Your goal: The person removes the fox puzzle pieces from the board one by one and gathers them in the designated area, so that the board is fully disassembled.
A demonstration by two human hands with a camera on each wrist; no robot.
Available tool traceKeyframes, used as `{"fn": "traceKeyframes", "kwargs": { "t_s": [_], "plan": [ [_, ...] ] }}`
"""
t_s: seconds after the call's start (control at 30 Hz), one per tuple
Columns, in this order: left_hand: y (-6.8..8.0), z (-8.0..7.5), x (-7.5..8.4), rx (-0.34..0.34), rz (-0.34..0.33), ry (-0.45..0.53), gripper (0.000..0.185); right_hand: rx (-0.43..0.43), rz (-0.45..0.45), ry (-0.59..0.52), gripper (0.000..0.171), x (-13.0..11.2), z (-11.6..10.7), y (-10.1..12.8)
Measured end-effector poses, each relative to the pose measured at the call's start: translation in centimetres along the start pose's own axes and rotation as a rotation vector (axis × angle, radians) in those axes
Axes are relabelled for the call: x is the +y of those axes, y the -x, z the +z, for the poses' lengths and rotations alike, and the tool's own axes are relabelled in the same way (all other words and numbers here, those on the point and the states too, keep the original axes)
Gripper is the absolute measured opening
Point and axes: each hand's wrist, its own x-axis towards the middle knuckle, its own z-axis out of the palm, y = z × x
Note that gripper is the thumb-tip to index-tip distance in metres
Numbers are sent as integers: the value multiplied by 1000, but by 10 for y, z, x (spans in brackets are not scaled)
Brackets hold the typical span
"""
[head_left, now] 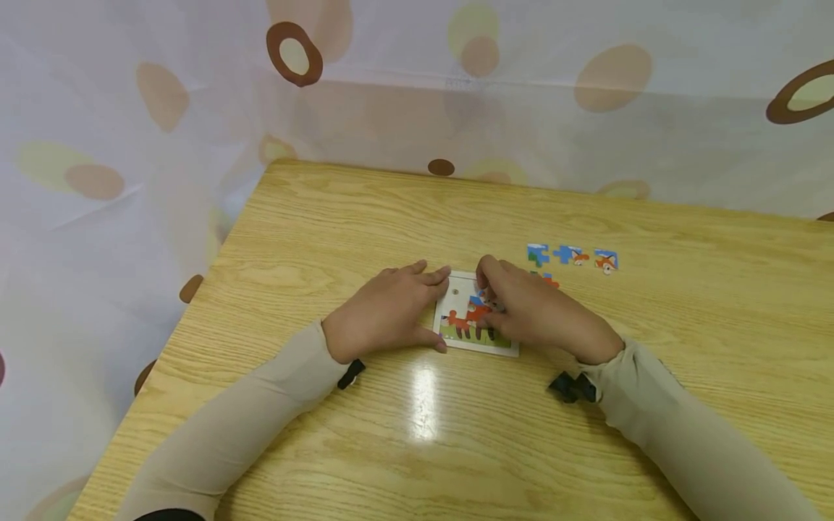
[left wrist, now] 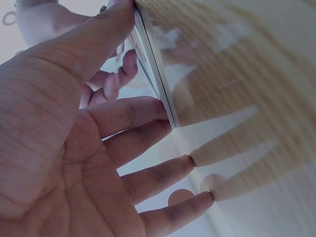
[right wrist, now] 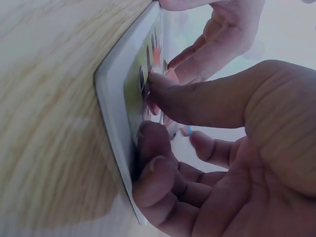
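A small white-rimmed jigsaw tray (head_left: 482, 349) lies on the table, with orange, green and blue animal-picture pieces (head_left: 458, 320) filling its lower part. Its upper left shows bare backing. My left hand (head_left: 394, 311) spreads along the tray's left side, thumb at the near corner and index finger at the far one; in the left wrist view the other fingertips (left wrist: 191, 160) rest on the tabletop. Over the tray's right half, my right hand (head_left: 531, 304) pinches a puzzle piece (right wrist: 184, 131) between thumb and index finger, low against the picture. The fingers hide most of that piece.
Beyond the right hand lie loose puzzle pieces: a blue-green one (head_left: 537, 253), a blue-orange one (head_left: 571, 255) and one with a fox face (head_left: 606, 261). More pieces (head_left: 550, 280) show partly behind the hand. A patterned curtain (head_left: 521, 130) hangs behind the wooden table (head_left: 365, 441).
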Motion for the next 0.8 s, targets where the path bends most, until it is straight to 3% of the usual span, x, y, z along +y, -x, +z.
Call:
{"fn": "traceKeyframes", "kwargs": {
  "t_s": [0.23,0.4,0.6,0.8],
  "plan": [
    [-1,1,0,4,6,-10,97,-14,23,-98,27,1,-3,2],
    [0,1,-1,5,7,-14,96,18,-23,-113,20,3,0,0],
    [-1,2,-1,12,16,-8,96,41,-60,-126,28,2,-3,2],
    [-2,2,-1,20,32,-31,96,179,-177,-110,24,12,-22,24]
  ]
}}
